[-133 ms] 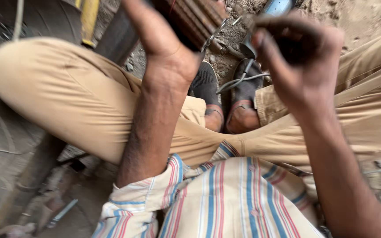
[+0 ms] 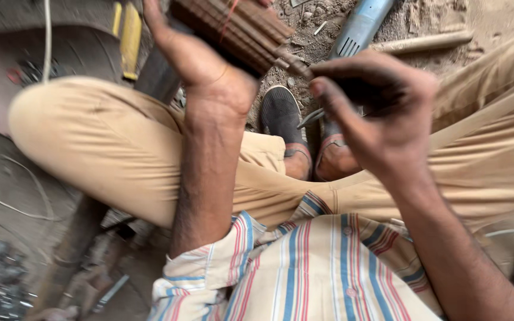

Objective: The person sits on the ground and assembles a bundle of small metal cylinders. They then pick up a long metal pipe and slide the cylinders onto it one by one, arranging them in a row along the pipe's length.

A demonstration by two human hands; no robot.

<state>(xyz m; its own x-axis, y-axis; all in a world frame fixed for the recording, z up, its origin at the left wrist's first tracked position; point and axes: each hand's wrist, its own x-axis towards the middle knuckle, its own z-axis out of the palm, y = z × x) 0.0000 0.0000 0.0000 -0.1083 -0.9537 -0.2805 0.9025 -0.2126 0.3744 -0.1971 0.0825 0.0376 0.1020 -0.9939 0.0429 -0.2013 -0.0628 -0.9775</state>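
The left hand is raised, its grip wrapped around a ribbed, reddish-brown cylindrical part that slants down toward the right hand. The right hand sits just beside the part's lower end, fingertips pressed together in a pinch at a small stub sticking out there; what exactly is pinched is too small to tell. Below both grips lie crossed legs in tan trousers and dark shoes. Beyond the right grip, a blue-grey power tool lies on the dirt floor.
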